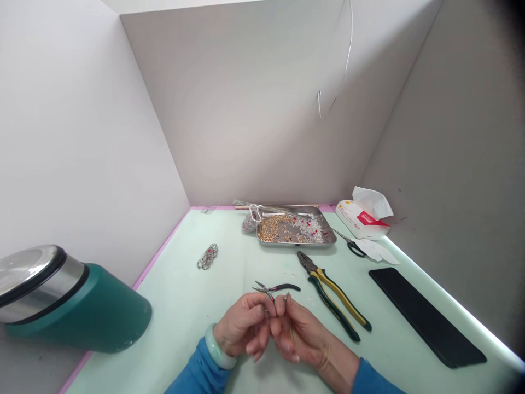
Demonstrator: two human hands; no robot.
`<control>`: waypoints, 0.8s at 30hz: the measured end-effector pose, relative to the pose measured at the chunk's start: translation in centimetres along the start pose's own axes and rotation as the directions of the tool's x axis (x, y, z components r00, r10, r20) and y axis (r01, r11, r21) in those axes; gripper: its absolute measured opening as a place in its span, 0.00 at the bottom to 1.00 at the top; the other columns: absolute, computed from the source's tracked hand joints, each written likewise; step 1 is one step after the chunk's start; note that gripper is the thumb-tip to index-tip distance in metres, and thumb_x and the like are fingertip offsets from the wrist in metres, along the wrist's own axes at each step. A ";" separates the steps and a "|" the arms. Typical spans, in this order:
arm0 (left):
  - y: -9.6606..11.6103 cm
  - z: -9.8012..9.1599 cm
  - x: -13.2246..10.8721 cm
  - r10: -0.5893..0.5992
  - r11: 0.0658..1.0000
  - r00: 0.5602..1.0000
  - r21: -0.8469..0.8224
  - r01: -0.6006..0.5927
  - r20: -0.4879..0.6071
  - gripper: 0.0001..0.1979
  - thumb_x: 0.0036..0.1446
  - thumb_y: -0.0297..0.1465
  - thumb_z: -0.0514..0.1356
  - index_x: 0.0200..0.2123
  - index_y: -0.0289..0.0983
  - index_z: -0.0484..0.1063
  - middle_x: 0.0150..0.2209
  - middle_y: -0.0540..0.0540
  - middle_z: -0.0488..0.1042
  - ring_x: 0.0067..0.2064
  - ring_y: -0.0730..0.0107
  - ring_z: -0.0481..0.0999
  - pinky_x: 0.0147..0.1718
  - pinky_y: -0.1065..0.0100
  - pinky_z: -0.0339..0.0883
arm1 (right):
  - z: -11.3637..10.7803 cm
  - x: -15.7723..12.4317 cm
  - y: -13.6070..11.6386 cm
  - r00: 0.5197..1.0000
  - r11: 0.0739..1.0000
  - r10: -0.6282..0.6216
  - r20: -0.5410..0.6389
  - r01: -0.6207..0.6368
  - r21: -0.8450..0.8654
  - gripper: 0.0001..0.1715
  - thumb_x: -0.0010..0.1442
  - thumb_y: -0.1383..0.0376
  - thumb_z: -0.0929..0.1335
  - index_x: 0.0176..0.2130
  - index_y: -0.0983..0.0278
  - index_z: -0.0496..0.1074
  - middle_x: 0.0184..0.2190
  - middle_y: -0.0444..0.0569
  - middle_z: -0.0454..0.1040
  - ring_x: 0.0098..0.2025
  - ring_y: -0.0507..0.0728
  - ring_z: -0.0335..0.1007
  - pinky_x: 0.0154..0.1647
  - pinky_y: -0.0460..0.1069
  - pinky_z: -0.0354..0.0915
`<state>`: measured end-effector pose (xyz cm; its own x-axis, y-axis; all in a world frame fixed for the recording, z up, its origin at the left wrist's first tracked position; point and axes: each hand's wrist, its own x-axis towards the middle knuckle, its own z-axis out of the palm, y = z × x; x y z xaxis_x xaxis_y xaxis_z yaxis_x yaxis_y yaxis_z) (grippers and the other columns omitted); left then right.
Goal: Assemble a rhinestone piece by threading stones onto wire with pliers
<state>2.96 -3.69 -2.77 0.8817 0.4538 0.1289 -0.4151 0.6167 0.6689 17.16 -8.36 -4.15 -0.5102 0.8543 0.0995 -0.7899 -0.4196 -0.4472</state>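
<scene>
My left hand (241, 327) and my right hand (297, 331) meet low in the middle of the pale green table (184, 295), fingertips pinched together on a tiny piece of wire (286, 297) that sticks up between them. Small needle-nose pliers (275, 288) lie just beyond the fingers. Larger pliers with yellow and green handles (334, 295) lie to the right. A metal tray (295, 229) of several gold, clear and red beads stands farther back. A finished beaded chain piece (208, 256) lies to the left.
A green and steel insulated cup (69, 298) stands near left. A black phone (426, 316) lies right, with scissors (350, 243) and a tissue pack (363, 216) behind it. White walls enclose the table; a thin wire (340, 82) hangs from above.
</scene>
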 end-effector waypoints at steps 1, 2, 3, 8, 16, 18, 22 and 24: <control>0.0 0.0 0.0 0.003 1.000 1.000 0.012 -0.003 -0.010 0.11 0.56 0.37 0.59 0.34 0.33 0.69 0.21 0.47 0.75 0.10 0.82 0.62 0.08 0.78 0.61 | 0.1 0.0 -0.1 1.000 1.000 0.001 -0.006 -0.001 -0.019 0.20 0.58 0.50 0.66 0.30 0.64 0.66 0.24 0.46 0.76 0.14 0.49 0.66 0.12 0.41 0.57; 0.1 0.1 0.0 0.009 1.000 1.000 0.028 -0.009 -0.024 0.11 0.57 0.37 0.59 0.33 0.33 0.69 0.21 0.48 0.74 0.10 0.82 0.61 0.08 0.78 0.61 | 0.3 0.0 -0.2 1.000 0.999 0.001 -0.010 -0.002 -0.039 0.20 0.58 0.50 0.66 0.30 0.65 0.67 0.24 0.47 0.77 0.15 0.50 0.67 0.12 0.41 0.58; 0.2 0.1 0.0 0.014 0.999 0.999 0.051 -0.012 -0.040 0.11 0.57 0.36 0.59 0.32 0.33 0.69 0.20 0.49 0.73 0.10 0.82 0.61 0.08 0.78 0.61 | 0.4 0.1 -0.3 1.000 0.998 -0.001 -0.012 0.000 -0.057 0.20 0.57 0.51 0.67 0.29 0.66 0.67 0.25 0.49 0.77 0.15 0.51 0.68 0.12 0.42 0.59; 0.9 0.6 0.2 0.015 0.981 0.989 0.193 0.014 -0.149 0.13 0.54 0.37 0.61 0.28 0.31 0.68 0.17 0.51 0.70 0.10 0.85 0.57 0.10 0.79 0.60 | 1.0 0.3 -1.0 0.999 0.989 -0.023 -0.032 0.018 -0.148 0.17 0.57 0.58 0.68 0.26 0.70 0.69 0.26 0.54 0.78 0.20 0.54 0.73 0.15 0.43 0.63; 1.0 0.9 0.7 0.103 0.983 0.943 0.174 -0.049 -0.317 0.12 0.53 0.37 0.61 0.28 0.34 0.69 0.11 0.56 0.62 0.11 0.83 0.57 0.16 0.75 0.66 | 1.3 0.9 -1.1 0.976 0.988 -0.111 -0.185 0.089 -0.125 0.14 0.61 0.57 0.66 0.35 0.66 0.69 0.23 0.47 0.77 0.17 0.50 0.68 0.21 0.45 0.64; 1.0 0.9 0.6 0.096 0.988 0.952 0.146 -0.055 -0.289 0.12 0.54 0.37 0.60 0.29 0.33 0.69 0.12 0.55 0.64 0.10 0.83 0.55 0.14 0.75 0.65 | 1.7 0.9 -1.2 0.980 0.993 -0.086 -0.181 0.070 -0.092 0.15 0.61 0.55 0.65 0.34 0.66 0.68 0.23 0.46 0.76 0.17 0.49 0.68 0.18 0.43 0.62; 1.1 1.0 0.6 0.074 0.991 0.964 0.128 -0.042 -0.255 0.12 0.57 0.37 0.58 0.31 0.32 0.70 0.16 0.52 0.69 0.10 0.85 0.56 0.13 0.76 0.64 | 2.0 0.8 -1.3 0.986 0.992 -0.096 -0.134 0.083 -0.099 0.15 0.59 0.56 0.67 0.31 0.66 0.68 0.23 0.46 0.76 0.17 0.49 0.68 0.15 0.41 0.60; 1.1 1.1 0.7 0.063 0.991 0.964 0.128 -0.030 -0.260 0.11 0.58 0.35 0.57 0.33 0.31 0.70 0.17 0.51 0.69 0.11 0.84 0.57 0.14 0.76 0.65 | 1.9 0.8 -1.3 0.985 0.989 -0.114 -0.133 0.099 -0.112 0.14 0.59 0.57 0.68 0.30 0.66 0.67 0.23 0.46 0.75 0.16 0.48 0.67 0.16 0.42 0.61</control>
<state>3.34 -3.39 -1.15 0.7655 0.6430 -0.0240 -0.4093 0.5153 0.7530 17.11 -7.72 -1.81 -0.3670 0.9297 0.0307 -0.7934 -0.2956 -0.5321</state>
